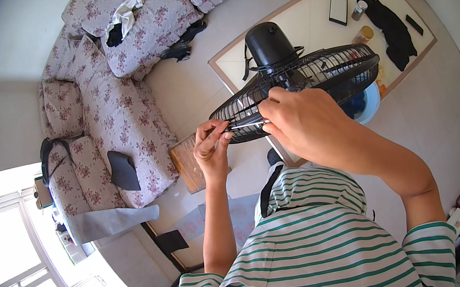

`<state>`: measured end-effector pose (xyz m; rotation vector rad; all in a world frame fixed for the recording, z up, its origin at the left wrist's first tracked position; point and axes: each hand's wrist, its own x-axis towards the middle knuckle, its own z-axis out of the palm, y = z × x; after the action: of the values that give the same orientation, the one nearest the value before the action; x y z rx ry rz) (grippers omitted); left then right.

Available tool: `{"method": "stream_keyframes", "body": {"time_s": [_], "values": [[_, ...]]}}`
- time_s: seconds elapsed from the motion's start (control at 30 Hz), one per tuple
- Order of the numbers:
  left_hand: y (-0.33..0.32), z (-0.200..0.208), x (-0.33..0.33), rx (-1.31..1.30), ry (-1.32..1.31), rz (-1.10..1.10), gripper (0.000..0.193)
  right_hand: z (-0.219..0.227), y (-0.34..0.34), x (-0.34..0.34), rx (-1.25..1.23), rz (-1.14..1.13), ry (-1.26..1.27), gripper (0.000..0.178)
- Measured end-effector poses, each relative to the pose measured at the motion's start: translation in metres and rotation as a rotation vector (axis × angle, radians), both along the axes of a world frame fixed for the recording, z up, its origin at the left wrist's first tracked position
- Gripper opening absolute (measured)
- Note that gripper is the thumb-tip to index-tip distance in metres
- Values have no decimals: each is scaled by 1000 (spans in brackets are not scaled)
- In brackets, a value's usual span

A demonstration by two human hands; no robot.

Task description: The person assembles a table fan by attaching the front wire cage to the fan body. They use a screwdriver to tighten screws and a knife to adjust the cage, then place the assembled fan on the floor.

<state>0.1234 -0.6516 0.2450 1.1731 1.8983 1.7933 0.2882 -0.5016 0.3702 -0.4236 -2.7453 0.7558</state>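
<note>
A black electric fan [272,48] stands in front of me, its round wire grille seen from above and its motor housing on the far side. At the left part of the near rim, my left hand [211,148] is closed, thumb and fingers pinching the grille's edge. A thin whitish rod [247,125] runs along the rim between my two hands. My right hand [302,119] is closed around the rod's right end, with its fingertips close to the grille. Its fingers partly hide what they grip.
A low table [295,22] behind the fan bears a black cloth [391,31], a jar [364,34] and a tablet-like object [338,10]. A light-blue basin [371,106] sits below the fan. A wooden stool [188,165] and a flowered sofa [122,119] are at left.
</note>
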Motion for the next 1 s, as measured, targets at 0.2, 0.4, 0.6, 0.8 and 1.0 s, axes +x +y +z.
{"method": "stream_keyframes", "body": {"time_s": [0.2, 0.4, 0.6, 0.8, 1.0], "values": [[0, 1, 0, -13, 22, 15, 21, 9, 1, 0, -2, 37, -40, 17], [-2, 0, 0, -40, -28, 4, 23, -1, 3, -2, 45, 70, 12, 10], [-2, 2, 1, -35, -53, 2, 23, 7, 0, -5, 56, 80, -69, 23], [-3, 1, 1, -28, -32, 5, 23, 3, 0, -9, 71, 65, -47, 14], [-2, 4, 0, -49, 17, -15, 21, 0, 2, -17, 172, 100, -202, 22]]}}
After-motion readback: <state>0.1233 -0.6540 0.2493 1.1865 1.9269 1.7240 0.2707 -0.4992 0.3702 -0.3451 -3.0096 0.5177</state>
